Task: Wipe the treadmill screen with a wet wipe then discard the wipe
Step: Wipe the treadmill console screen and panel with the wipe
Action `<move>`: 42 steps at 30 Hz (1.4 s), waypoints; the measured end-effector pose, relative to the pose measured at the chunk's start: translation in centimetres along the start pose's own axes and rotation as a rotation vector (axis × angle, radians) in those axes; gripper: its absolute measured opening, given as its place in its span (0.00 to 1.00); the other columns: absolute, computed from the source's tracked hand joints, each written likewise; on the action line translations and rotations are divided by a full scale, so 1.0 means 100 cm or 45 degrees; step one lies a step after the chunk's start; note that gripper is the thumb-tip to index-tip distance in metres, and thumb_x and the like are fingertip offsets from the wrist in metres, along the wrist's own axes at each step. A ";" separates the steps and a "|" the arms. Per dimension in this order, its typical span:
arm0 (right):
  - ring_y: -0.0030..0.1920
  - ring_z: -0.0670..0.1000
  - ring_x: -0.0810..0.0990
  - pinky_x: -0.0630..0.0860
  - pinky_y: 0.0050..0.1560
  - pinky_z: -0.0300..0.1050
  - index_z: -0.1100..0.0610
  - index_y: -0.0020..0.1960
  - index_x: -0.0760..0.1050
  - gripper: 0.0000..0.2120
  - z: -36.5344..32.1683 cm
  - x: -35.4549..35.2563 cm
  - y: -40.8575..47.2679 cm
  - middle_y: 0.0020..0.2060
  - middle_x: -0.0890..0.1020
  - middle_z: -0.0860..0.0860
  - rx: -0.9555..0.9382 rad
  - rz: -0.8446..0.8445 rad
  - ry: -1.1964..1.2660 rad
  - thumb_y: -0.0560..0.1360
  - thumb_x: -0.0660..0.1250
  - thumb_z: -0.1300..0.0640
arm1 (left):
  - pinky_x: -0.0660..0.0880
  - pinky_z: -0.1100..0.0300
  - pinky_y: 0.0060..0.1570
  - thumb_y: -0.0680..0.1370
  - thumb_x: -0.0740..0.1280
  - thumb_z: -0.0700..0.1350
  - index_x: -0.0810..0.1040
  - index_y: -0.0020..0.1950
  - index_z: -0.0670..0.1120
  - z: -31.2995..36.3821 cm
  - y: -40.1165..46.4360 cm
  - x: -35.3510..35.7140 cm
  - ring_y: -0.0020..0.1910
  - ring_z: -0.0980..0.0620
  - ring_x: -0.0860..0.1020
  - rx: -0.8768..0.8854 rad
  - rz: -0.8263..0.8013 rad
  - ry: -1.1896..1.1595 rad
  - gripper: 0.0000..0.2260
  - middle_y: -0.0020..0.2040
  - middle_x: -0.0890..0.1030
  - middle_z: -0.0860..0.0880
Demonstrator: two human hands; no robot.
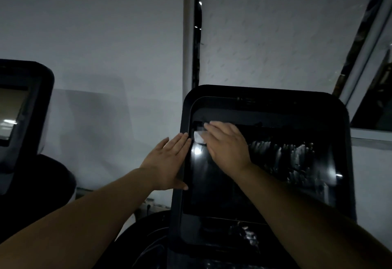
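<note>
The treadmill screen (275, 162) is a dark glossy panel in a black rounded frame, right of centre. Wet streaks show across its right half. My right hand (228, 144) lies flat on the upper left part of the screen and presses a white wet wipe (199, 137) against the glass; only the wipe's left edge shows beyond my fingers. My left hand (167, 163) rests with straight fingers against the left edge of the frame and holds nothing.
A second treadmill console (19, 120) with a lit screen stands at the far left. A white wall and a window blind fill the background, with a slanted window frame (364, 52) at the upper right. Dark cables (152, 245) lie below the console.
</note>
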State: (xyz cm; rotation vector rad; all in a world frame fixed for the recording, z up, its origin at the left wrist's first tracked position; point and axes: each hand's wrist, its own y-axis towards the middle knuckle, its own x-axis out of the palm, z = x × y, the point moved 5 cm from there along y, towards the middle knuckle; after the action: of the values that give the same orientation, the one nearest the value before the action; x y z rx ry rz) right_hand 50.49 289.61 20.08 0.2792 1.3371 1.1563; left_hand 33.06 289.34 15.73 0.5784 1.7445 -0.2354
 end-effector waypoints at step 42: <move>0.79 0.61 0.63 0.61 0.79 0.58 0.57 0.75 0.71 0.21 -0.012 0.037 -0.022 0.77 0.68 0.61 -0.369 -0.463 -0.041 0.85 0.58 0.51 | 0.42 0.46 0.81 0.69 0.65 0.76 0.29 0.80 0.41 -0.005 0.010 0.019 0.81 0.46 0.33 0.082 0.100 0.069 0.63 0.80 0.29 0.41</move>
State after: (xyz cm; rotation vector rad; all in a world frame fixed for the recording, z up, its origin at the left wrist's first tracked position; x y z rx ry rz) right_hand 49.85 290.88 15.87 -0.1507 1.1175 1.0129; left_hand 32.83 290.97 14.16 0.7043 1.7676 -0.2238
